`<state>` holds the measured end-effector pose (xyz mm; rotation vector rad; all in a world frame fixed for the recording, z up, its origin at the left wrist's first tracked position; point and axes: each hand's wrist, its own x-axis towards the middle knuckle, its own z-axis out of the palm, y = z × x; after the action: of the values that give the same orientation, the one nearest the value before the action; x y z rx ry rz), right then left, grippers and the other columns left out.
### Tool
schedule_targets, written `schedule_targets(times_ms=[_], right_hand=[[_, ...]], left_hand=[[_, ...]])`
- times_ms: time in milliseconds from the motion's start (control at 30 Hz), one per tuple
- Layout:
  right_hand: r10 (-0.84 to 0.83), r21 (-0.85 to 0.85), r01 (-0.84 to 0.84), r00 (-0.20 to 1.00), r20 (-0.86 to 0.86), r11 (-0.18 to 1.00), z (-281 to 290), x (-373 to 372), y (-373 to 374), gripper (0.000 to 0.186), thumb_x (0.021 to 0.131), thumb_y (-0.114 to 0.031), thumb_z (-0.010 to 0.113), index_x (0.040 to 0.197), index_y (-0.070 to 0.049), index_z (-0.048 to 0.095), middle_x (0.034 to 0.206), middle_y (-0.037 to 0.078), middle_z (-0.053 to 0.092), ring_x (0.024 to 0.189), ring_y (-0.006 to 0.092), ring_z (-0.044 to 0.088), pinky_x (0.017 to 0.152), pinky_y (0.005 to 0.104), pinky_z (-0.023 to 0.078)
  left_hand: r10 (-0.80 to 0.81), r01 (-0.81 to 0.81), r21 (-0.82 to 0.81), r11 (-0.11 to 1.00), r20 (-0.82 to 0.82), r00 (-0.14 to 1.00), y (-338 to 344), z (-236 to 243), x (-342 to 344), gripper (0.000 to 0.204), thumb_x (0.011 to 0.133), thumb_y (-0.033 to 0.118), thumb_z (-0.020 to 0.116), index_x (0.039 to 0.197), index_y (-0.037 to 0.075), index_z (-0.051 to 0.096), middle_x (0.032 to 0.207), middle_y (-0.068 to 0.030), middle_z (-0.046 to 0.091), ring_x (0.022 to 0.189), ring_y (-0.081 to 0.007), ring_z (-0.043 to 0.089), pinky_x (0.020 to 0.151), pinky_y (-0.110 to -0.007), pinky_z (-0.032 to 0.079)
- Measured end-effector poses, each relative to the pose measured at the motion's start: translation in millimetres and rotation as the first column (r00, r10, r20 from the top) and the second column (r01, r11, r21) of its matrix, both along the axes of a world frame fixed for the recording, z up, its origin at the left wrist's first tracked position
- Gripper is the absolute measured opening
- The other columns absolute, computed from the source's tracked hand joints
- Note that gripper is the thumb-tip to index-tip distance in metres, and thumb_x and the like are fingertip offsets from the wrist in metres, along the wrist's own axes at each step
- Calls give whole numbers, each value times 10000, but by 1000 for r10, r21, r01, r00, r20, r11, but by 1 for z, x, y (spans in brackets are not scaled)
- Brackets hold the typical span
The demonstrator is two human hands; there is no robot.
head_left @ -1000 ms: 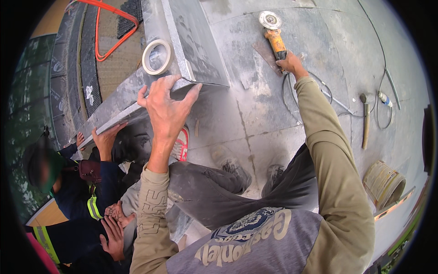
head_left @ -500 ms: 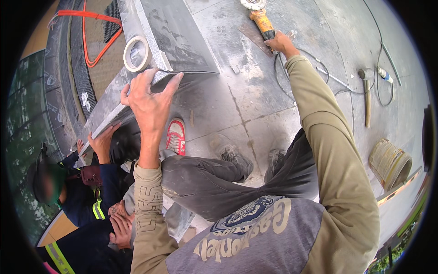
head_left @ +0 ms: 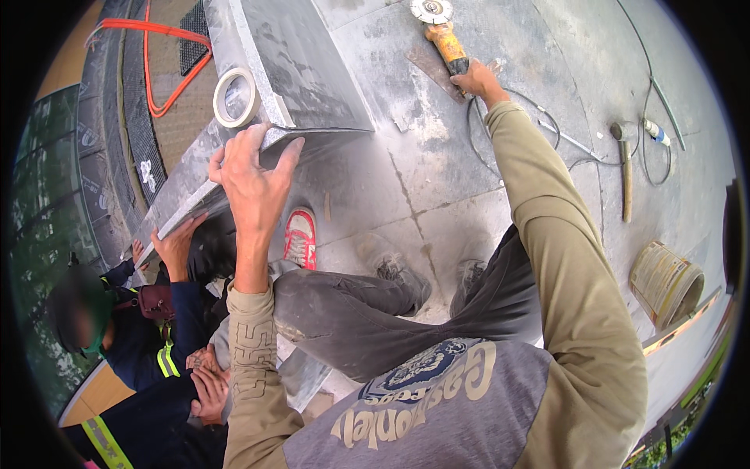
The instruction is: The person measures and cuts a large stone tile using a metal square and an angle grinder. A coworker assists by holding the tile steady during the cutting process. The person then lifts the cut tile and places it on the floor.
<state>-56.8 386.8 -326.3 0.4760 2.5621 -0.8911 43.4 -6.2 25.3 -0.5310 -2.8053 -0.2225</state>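
Note:
My right hand (head_left: pixel 478 81) is wrapped around the rear of a yellow and black angle grinder (head_left: pixel 446 42). The grinder's round, pale cutting disc (head_left: pixel 432 9) points away from me, over the dusty floor. At the near corner of a grey stone slab (head_left: pixel 209 139), my left hand (head_left: pixel 254 172) has its bent fingers at the edge, with the thumb on the other side of the corner. A cream roll of masking tape (head_left: pixel 224 102) rests on the slab just beyond those fingers. Another dark grey panel (head_left: pixel 301 59) meets the slab at an angle.
Left of me, a co-worker's hand (head_left: pixel 176 246) touches the slab's lower edge, and another person's clasped hands (head_left: pixel 209 387) are nearby. An orange cable (head_left: pixel 148 66) lies beyond. On the right are a hammer (head_left: pixel 626 172), a bucket (head_left: pixel 664 285), cords and a plug (head_left: pixel 657 131).
The thumb of my left hand has drawn slightly inward and down at the slab's corner. The grinder remains in my right hand, shifted slightly left in view.

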Motion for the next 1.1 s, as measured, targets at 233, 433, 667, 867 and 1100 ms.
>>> schedule_targets(times_ms=[233,433,667,867,1100], right_hand=[[9,22,-9,1000,13,1000,2,-4,-3,767,874,-453,817,1375,93,620,1358,334,692,1294,449,671,1106,466,533],[29,25,-28,999,-44,999,-5,-2,2,811,837,-514,822,1321,111,640,1307,353,706,1230,454,702,1050,473,547],[38,39,-37,999,-33,999,1,-4,-1,758,840,-447,840,1328,98,644,1306,337,714,1241,446,698,1060,478,553],[76,28,-74,996,-48,997,13,-3,5,867,810,-473,877,1381,115,594,1334,346,697,1257,457,688,1077,478,542],[162,75,-145,792,-589,987,173,-50,-45,812,952,-436,690,1531,98,493,1675,318,420,1577,435,391,1288,525,325]], left_hand=[[-2,0,32,1000,64,998,-1,8,9,399,819,261,918,1119,53,757,970,-92,743,894,-295,682,978,-411,453],[-48,42,66,997,95,994,4,14,12,351,833,199,901,1136,78,773,968,-88,753,882,-288,679,943,-394,464],[-32,19,95,995,141,989,2,15,16,323,856,185,879,1154,111,778,993,-63,749,924,-257,667,990,-399,421],[12,-34,136,990,160,987,2,16,19,376,863,170,846,1216,119,727,1089,-65,732,1041,-259,650,1094,-444,327],[-8,-37,208,977,213,977,-9,17,19,440,777,40,684,1213,88,651,1038,-83,667,1050,-279,632,1092,-467,304]])
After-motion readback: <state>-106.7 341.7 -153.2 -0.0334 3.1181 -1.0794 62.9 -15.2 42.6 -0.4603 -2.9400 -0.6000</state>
